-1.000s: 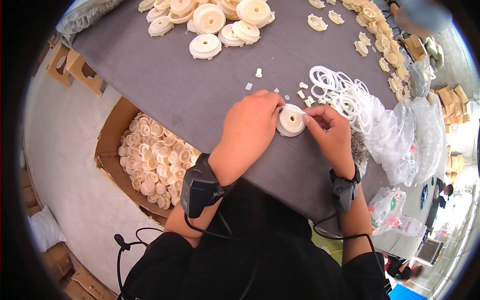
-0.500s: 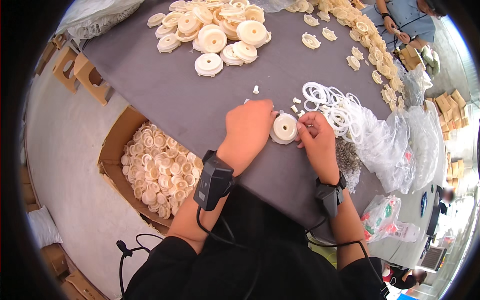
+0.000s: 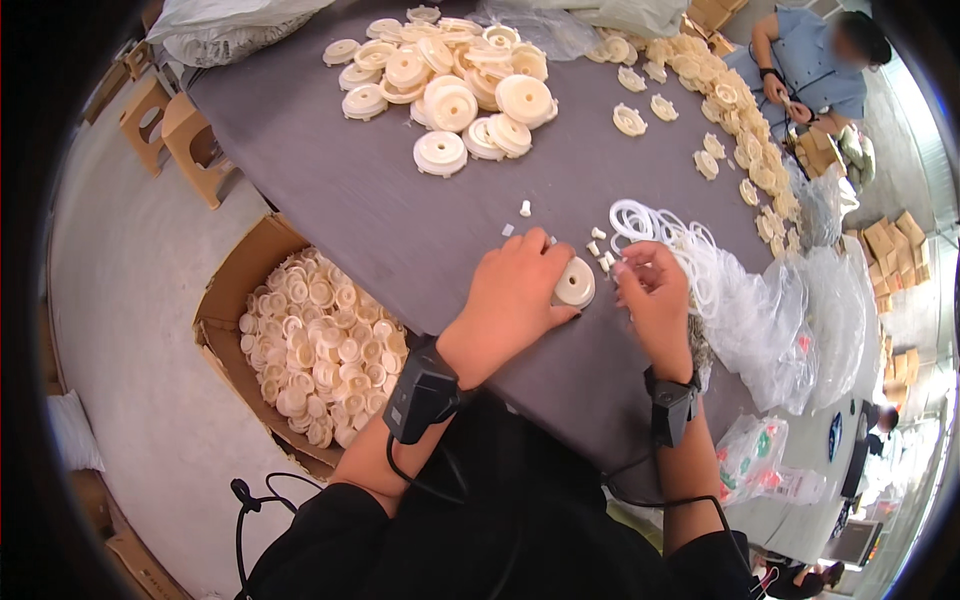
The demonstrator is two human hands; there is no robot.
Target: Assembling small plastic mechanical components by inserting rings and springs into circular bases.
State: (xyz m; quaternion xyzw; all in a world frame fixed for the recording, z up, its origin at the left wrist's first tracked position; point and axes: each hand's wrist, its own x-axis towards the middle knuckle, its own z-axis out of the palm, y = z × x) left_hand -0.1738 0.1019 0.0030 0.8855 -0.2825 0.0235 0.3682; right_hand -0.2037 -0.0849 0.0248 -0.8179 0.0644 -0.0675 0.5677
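1. Gripping disc [image 3: 583, 292] at its rim: left hand [image 3: 513, 298], thumb on near edge, other fingers on left/far side.
2. Disc is on desk [image 3: 440, 215], between hands; round, so no long axis; centre hole faces up.
3. Right hand [image 3: 657, 292] sits right of disc, apart from it. Fingers bent, just beside plugs [image 3: 598, 233]; can't tell if they pinch anything.
4. Left is nearer disc, right nearer plugs.

We see a cream disc [image 3: 574, 291] and cream heap [image 3: 450, 103] against our plain grey tabletop [image 3: 330, 170], with white rings [image 3: 672, 232] and white plugs [image 3: 594, 248]. Our wrist devices [image 3: 424, 392] and sleeves [image 3: 335, 535] are black, the carton [image 3: 236, 270] is brown, the stools [image 3: 188, 135] tan, a co-worker's shirt [image 3: 818, 65] light blue.
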